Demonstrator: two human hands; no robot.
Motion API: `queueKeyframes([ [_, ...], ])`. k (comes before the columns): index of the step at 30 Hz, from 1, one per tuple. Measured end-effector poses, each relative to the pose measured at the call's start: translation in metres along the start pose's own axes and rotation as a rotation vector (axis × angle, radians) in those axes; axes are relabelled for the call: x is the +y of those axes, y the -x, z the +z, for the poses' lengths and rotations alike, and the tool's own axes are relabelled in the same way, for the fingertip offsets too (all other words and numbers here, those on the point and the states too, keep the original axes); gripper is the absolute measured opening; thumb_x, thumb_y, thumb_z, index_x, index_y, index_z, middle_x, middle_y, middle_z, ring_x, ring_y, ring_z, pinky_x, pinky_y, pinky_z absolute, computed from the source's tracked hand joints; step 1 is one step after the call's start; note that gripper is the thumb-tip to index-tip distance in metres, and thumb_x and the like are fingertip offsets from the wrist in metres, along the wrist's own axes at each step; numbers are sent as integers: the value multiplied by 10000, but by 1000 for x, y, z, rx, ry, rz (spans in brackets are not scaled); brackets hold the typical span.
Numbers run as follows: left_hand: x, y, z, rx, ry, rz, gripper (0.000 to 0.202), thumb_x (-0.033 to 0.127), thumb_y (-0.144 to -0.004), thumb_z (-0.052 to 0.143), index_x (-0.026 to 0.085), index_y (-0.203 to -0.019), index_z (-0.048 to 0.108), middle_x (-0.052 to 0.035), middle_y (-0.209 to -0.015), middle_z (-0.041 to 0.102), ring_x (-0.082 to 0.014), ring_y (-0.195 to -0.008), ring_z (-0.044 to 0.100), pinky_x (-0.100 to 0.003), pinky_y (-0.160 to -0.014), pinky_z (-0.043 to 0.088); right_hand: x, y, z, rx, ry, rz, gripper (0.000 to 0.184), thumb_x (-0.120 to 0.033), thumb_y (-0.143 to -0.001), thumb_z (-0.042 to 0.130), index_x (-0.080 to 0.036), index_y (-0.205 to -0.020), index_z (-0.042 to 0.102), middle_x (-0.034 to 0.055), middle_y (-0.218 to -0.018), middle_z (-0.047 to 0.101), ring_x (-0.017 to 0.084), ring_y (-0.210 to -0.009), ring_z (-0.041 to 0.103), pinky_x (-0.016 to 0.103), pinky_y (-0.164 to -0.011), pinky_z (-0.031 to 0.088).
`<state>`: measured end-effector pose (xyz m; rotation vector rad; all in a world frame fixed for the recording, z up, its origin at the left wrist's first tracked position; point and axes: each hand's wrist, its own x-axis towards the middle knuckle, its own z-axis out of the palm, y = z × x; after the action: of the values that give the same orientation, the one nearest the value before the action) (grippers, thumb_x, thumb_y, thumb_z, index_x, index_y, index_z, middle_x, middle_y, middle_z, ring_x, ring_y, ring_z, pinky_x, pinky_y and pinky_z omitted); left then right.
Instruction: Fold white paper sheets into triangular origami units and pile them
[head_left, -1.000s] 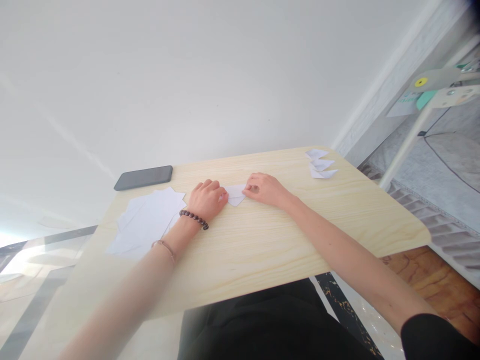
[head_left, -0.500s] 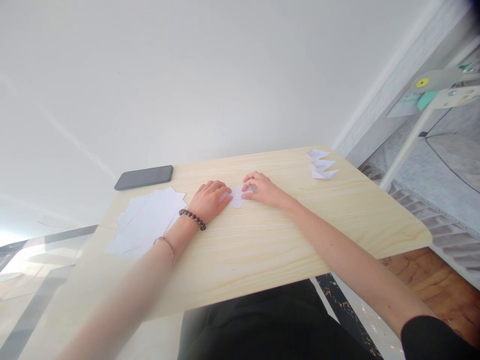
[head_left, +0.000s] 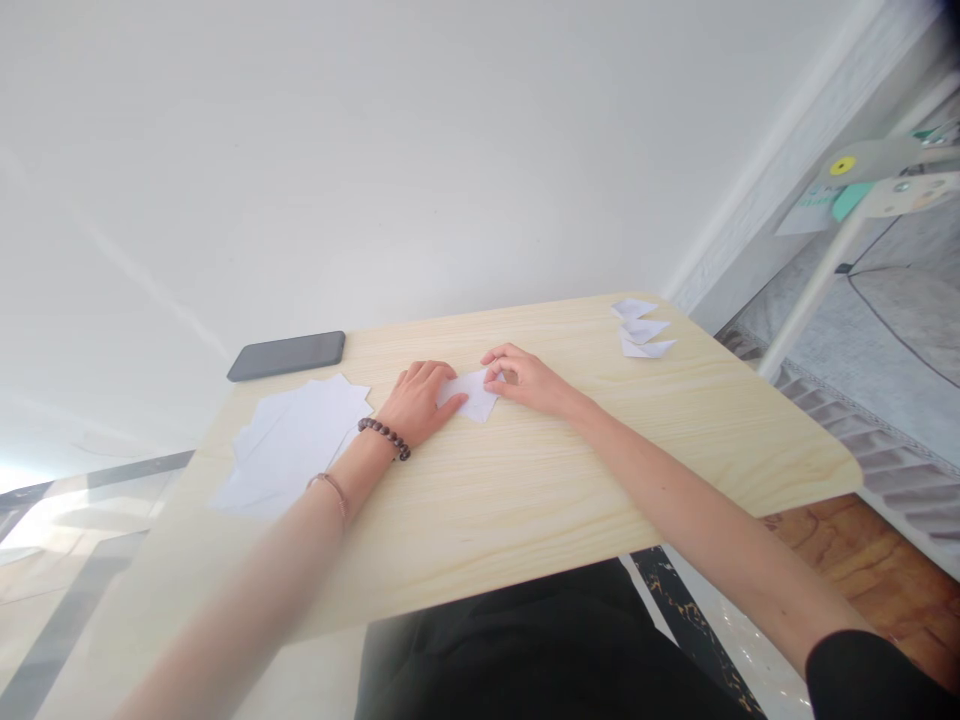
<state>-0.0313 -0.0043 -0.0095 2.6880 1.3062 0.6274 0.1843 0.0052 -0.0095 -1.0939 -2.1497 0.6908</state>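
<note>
A small folded piece of white paper (head_left: 474,395) lies on the light wooden table (head_left: 525,480) between my two hands. My left hand (head_left: 420,400), with a dark bead bracelet at the wrist, rests on the paper's left side, thumb stretched under its near edge and fingers curled over it. My right hand (head_left: 525,378) pinches the paper's right end with thumb and fingertips. A loose pile of white paper sheets (head_left: 289,440) lies to the left of my left hand.
A dark phone (head_left: 287,355) lies flat at the table's far left edge. Three small folded paper pieces (head_left: 641,330) sit at the far right corner. A white wall rises behind the table. A white stand (head_left: 825,270) is to the right, beyond the edge.
The paper has been turned and now shows more, tilted down toward the right. My left thumb has stretched out along its near edge. Both hands stayed on it.
</note>
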Motion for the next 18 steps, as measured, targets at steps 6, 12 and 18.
queueKeyframes([
  [6,3,-2,0,13,143,-93,245,385,-774,477,178,-905,482,-48,-867,561,-195,-816,512,-343,-739,406,-6,-1,2,32,-85,-16,126,-262,-745,524,-159,-729,595,41,-1047,517,60,-606,440,241,-611,400],
  [12,8,-1,-3,61,378,-261,266,401,-725,537,202,-894,487,2,-839,588,-146,-734,543,-258,-640,417,-7,-2,5,105,-287,39,190,-283,-719,561,-182,-879,552,39,-992,560,83,-653,509,238,-597,421],
  [18,8,-1,-5,128,603,-322,329,393,-688,575,183,-936,523,-35,-932,600,-156,-793,564,-273,-691,447,-6,-2,10,14,-487,194,425,-342,-659,621,-201,-1035,480,13,-798,588,133,-689,576,243,-559,459],
])
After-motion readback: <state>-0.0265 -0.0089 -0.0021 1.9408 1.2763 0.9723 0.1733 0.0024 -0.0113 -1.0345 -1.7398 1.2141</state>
